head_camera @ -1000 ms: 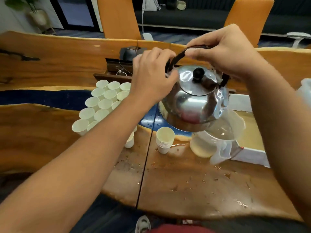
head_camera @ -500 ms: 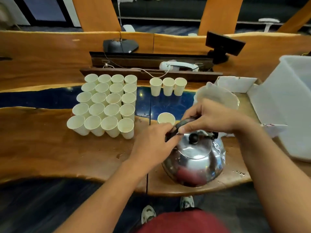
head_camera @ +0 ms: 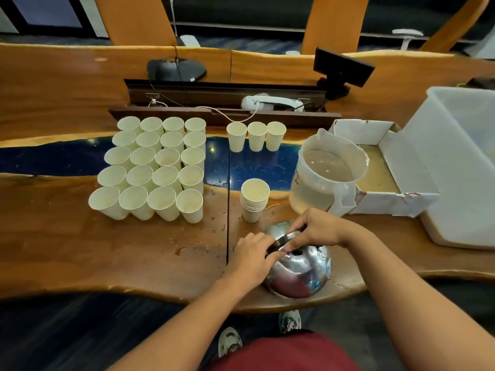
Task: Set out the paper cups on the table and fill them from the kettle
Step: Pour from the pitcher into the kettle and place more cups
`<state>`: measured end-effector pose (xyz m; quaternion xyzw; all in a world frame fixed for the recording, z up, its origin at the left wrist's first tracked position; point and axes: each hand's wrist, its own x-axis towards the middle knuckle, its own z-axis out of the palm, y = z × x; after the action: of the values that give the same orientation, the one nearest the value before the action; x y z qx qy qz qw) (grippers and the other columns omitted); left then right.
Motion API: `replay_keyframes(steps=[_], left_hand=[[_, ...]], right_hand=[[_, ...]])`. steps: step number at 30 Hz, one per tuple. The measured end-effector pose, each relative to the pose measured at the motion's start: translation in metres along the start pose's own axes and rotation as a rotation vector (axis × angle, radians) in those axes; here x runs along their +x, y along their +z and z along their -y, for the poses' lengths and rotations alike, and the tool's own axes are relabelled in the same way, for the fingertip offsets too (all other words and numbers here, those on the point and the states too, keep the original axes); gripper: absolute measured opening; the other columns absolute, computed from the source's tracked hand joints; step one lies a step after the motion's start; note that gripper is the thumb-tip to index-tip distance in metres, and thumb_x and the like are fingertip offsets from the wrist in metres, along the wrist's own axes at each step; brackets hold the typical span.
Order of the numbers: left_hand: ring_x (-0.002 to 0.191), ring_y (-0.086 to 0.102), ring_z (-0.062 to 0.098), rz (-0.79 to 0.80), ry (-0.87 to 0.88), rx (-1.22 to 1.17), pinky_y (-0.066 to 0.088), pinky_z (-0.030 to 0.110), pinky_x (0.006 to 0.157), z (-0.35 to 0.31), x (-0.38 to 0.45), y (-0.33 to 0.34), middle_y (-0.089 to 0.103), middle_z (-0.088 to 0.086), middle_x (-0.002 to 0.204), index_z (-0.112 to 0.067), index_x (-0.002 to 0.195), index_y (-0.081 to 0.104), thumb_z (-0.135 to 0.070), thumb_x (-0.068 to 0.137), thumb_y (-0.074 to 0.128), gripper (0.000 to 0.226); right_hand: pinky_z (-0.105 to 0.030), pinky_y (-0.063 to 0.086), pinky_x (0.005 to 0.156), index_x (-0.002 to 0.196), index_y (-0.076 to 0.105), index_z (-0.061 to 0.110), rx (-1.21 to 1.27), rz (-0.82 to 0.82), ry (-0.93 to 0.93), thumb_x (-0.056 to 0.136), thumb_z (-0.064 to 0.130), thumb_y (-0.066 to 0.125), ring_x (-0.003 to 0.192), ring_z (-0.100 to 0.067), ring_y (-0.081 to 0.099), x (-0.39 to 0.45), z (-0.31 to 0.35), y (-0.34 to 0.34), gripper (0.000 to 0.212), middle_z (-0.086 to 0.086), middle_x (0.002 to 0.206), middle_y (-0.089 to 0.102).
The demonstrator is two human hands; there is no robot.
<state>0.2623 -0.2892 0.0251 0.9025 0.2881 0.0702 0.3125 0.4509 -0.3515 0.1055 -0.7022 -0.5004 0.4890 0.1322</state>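
A shiny steel kettle (head_camera: 297, 274) stands on the wooden table (head_camera: 80, 250) near its front edge. My left hand (head_camera: 251, 257) and my right hand (head_camera: 316, 230) both grip its black handle above the lid. A block of several white paper cups (head_camera: 158, 167) stands left of centre. Three more cups (head_camera: 256, 136) stand in a row further back. A stack of nested cups (head_camera: 254, 199) sits just beyond the kettle.
A clear plastic jug (head_camera: 328, 175) with liquid stands right of the stack. Beside it lie an open white cardboard box (head_camera: 388, 167) and a large translucent bin (head_camera: 460, 162). Water drops spot the wood by the kettle. A phone, cables and a small screen lie at the back.
The kettle came down from mid-air in front of the camera and now rests on the table near the front edge. Both hands stayed on its handle.
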Motion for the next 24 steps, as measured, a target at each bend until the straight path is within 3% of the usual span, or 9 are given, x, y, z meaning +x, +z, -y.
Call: replay_keyframes(steps=[5,8,10,13,15,17,20,22,24], left_hand=[[0.092,0.048,0.017,0.012,0.007,0.016,0.036,0.031,0.078,0.007,0.004,0.004,0.057,-0.006,0.093,-0.021,0.096,0.058,-0.052,0.096,0.051,0.032],[0.089,0.05,0.014,0.012,-0.041,-0.085,0.041,0.033,0.077,0.011,0.007,0.003,0.06,-0.008,0.088,-0.022,0.092,0.065,-0.065,0.09,0.045,0.048],[0.085,0.054,0.011,-0.062,-0.115,-0.252,0.041,0.031,0.072,0.015,0.008,-0.004,0.063,-0.01,0.082,-0.024,0.086,0.069,-0.072,0.087,0.039,0.056],[0.079,0.06,0.01,-0.234,-0.268,-0.412,0.048,0.034,0.073,0.025,0.02,-0.013,0.066,-0.008,0.078,-0.023,0.08,0.067,-0.048,0.094,0.053,0.032],[0.087,0.061,0.013,-0.363,-0.375,-0.454,0.05,0.028,0.078,0.035,0.037,-0.016,0.065,-0.005,0.091,-0.023,0.092,0.062,-0.028,0.091,0.067,0.008],[0.104,0.057,0.015,-0.373,-0.475,-0.49,0.044,0.02,0.085,0.045,0.055,-0.016,0.058,-0.003,0.114,-0.024,0.116,0.052,-0.026,0.08,0.08,0.046],[0.127,0.042,0.01,-0.292,-0.448,-0.564,0.034,0.03,0.108,0.057,0.08,-0.017,0.039,-0.005,0.14,-0.031,0.145,0.03,-0.034,0.061,0.093,0.105],[0.129,0.041,0.01,-0.24,-0.36,-0.586,0.033,0.028,0.108,0.058,0.096,-0.017,0.038,-0.005,0.142,-0.035,0.148,0.024,-0.026,0.058,0.094,0.114],[0.12,0.048,0.012,-0.191,-0.316,-0.589,0.037,0.019,0.097,0.051,0.108,-0.019,0.044,-0.007,0.135,-0.03,0.147,0.027,-0.018,0.054,0.092,0.114]], right_hand=[[-0.042,0.056,0.087,0.087,0.08,0.03,0.008,-0.037,0.02,0.072,0.041,0.085,0.086,-0.018,0.069,0.007,-0.012,0.001,0.02,0.0,0.087,0.075],[-0.035,0.053,0.075,0.094,0.077,0.033,-0.004,-0.099,-0.01,0.073,0.047,0.083,0.074,-0.01,0.061,0.01,-0.011,-0.002,0.026,0.002,0.081,0.069],[-0.024,0.045,0.069,0.099,0.07,0.031,0.042,-0.273,-0.036,0.075,0.049,0.081,0.071,-0.003,0.052,0.016,-0.007,-0.001,0.032,0.009,0.08,0.061],[-0.021,0.045,0.077,0.107,0.061,0.025,0.044,-0.568,-0.078,0.074,0.047,0.083,0.084,-0.004,0.053,0.032,0.0,0.001,0.046,0.006,0.099,0.06],[-0.026,0.045,0.09,0.119,0.057,0.027,-0.046,-0.6,-0.148,0.075,0.046,0.082,0.101,-0.008,0.052,0.046,0.002,0.003,0.054,0.005,0.114,0.056],[-0.032,0.042,0.098,0.123,0.057,0.027,-0.156,-0.583,-0.205,0.079,0.043,0.079,0.112,-0.014,0.048,0.06,0.003,0.005,0.052,0.004,0.124,0.053],[-0.041,0.045,0.096,0.116,0.066,0.025,-0.301,-0.578,-0.243,0.089,0.036,0.069,0.11,-0.022,0.052,0.077,0.007,0.002,0.029,0.002,0.124,0.059],[-0.042,0.047,0.094,0.118,0.069,0.027,-0.389,-0.49,-0.217,0.094,0.031,0.063,0.109,-0.024,0.056,0.085,0.006,-0.006,0.025,0.0,0.12,0.065],[-0.042,0.05,0.088,0.113,0.071,0.03,-0.496,-0.409,-0.207,0.093,0.029,0.061,0.106,-0.027,0.059,0.09,0.006,-0.012,0.022,-0.002,0.113,0.069]])
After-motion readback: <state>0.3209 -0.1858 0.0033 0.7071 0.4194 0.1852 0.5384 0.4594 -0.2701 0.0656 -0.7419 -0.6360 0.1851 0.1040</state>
